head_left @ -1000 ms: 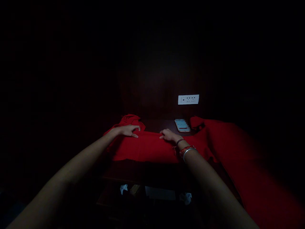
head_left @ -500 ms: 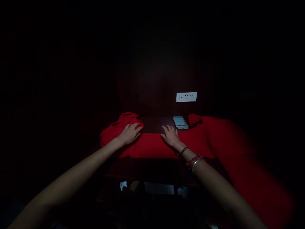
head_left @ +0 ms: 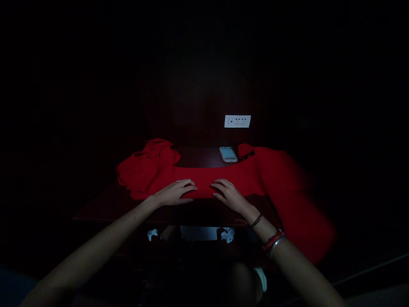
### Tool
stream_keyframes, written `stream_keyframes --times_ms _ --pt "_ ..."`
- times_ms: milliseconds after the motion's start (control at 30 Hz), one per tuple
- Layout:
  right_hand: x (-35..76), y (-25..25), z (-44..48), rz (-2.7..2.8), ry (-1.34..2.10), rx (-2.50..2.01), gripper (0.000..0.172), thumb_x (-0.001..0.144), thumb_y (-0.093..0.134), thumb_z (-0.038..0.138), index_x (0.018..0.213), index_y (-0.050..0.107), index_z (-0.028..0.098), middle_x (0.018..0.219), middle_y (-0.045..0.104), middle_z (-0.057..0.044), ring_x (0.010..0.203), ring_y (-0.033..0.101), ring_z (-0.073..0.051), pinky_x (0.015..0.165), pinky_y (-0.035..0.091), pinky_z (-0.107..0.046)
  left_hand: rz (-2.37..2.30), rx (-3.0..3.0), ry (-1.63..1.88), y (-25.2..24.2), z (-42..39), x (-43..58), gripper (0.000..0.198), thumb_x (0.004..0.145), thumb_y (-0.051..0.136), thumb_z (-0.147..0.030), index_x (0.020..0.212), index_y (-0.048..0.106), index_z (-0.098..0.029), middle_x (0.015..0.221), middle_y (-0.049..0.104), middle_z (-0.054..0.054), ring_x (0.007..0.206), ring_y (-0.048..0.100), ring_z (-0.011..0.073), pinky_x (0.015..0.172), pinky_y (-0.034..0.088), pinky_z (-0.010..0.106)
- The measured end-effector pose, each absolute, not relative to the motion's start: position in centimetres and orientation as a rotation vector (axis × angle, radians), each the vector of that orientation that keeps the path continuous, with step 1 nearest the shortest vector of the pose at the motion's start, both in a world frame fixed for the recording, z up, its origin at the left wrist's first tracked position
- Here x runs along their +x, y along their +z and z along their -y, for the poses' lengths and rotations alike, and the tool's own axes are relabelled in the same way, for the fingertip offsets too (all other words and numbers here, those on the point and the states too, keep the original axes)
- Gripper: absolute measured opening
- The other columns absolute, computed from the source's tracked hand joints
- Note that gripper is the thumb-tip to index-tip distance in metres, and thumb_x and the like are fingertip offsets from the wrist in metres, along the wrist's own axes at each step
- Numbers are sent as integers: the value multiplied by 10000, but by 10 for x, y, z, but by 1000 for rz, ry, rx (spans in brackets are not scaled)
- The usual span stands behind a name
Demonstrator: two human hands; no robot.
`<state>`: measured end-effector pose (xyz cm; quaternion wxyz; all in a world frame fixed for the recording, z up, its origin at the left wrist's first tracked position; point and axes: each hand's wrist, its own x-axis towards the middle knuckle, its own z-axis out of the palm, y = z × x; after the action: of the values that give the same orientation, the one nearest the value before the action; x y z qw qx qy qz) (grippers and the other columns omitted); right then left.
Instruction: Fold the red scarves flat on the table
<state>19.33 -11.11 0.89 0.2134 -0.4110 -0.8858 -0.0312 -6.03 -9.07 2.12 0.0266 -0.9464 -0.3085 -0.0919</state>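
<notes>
Red cloth [head_left: 204, 175] lies across a dark table, with a flat folded strip in the middle. At its left end the fabric is bunched up, and at the right a wide part hangs down over the table's front edge. My left hand [head_left: 175, 192] rests at the strip's near edge, fingers stretched to the right and a ring on one finger. Opposite it, my right hand [head_left: 230, 195] lies on the strip with fingers apart, pointing left. A gap of red fabric shows between the two hands. Neither hand has visibly gripped the cloth.
Behind the strip lies a phone [head_left: 228, 154] with its screen lit. A white socket plate [head_left: 237, 121] is on the dark wall. Below the tabletop [head_left: 96, 209], a shelf holds crumpled white paper [head_left: 152, 234] and a pale flat piece [head_left: 198, 233]. The surroundings are very dark.
Both hands have moved nearer to me, from the strip's far edge towards its near edge, and closer together. The whole view has shifted slightly, with the phone and socket now further left.
</notes>
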Motion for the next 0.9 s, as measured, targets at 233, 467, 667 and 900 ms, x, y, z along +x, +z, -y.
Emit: stream_keyframes --times_ms 233,467,667,900 --pt "190 8 127 2562 -275 -1143 251 841 383 283 991 550 170 875 565 -56 832 482 -153 767 358 -289 922 -2850 -439 10 94 -61 367 770 339 -71 1094 461 -194 1073 519 24 969 476 119 855 377 243" --pt "173 17 121 2601 -414 -1187 265 823 421 258 1056 512 170 929 557 -74 876 474 -168 792 332 -298 967 -2683 -478 15 92 -59 470 696 343 7 1092 472 -211 1070 497 33 989 444 141 859 353 270" --pt "167 13 115 2573 -428 -1241 225 840 379 224 991 538 173 891 572 -63 843 488 -155 769 322 -278 992 -2576 -408 13 92 -57 253 804 372 -165 1007 521 -190 950 548 41 871 497 157 798 370 289" --pt "169 11 114 2555 -456 -1256 200 843 368 207 848 567 186 813 578 -37 771 491 -141 705 306 -252 884 -2594 -397 13 95 -60 206 816 361 -125 892 544 -181 801 533 33 755 482 135 707 376 249"
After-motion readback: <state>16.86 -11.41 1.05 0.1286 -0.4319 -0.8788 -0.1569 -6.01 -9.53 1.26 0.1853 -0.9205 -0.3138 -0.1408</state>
